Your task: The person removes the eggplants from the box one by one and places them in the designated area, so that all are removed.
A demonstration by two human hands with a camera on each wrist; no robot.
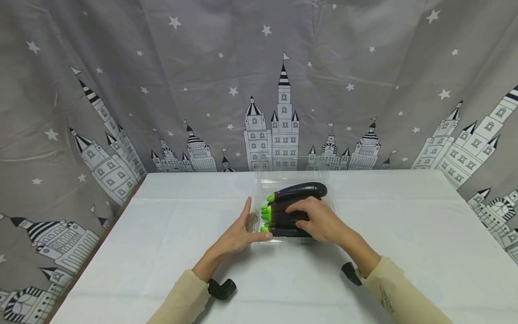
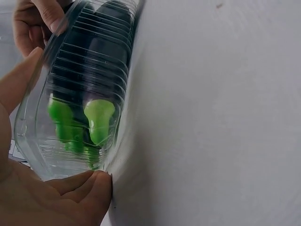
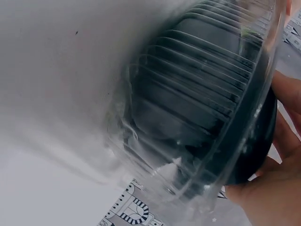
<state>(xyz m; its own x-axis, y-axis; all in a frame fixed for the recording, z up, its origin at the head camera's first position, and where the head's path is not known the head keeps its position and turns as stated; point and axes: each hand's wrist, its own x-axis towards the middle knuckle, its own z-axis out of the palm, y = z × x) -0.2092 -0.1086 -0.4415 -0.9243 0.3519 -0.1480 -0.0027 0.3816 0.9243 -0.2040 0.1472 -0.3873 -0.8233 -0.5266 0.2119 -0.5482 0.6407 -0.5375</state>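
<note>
Several dark purple eggplants (image 1: pixel 299 191) with bright green stems lie side by side in a clear plastic container (image 1: pixel 283 240), stems to the left. My left hand (image 1: pixel 236 235) holds the container's near left corner, its thumb on the near rim and its fingers against the left side. From the right, my right hand (image 1: pixel 320 220) reaches over the rim and grips an eggplant (image 3: pixel 264 155) near the front, fingers and thumb on its dark body. Green stems (image 2: pixel 99 117) show through the ribbed wall in the left wrist view. The right fingertips are partly hidden.
The container's clear lid (image 1: pixel 291 164) stands raised at the back. A white cloth (image 1: pixel 182 225) covers the table, and a grey curtain (image 1: pixel 226 58) with castles and stars hangs behind it. Black wrist mounts (image 1: pixel 221 289) stick out near both sleeves.
</note>
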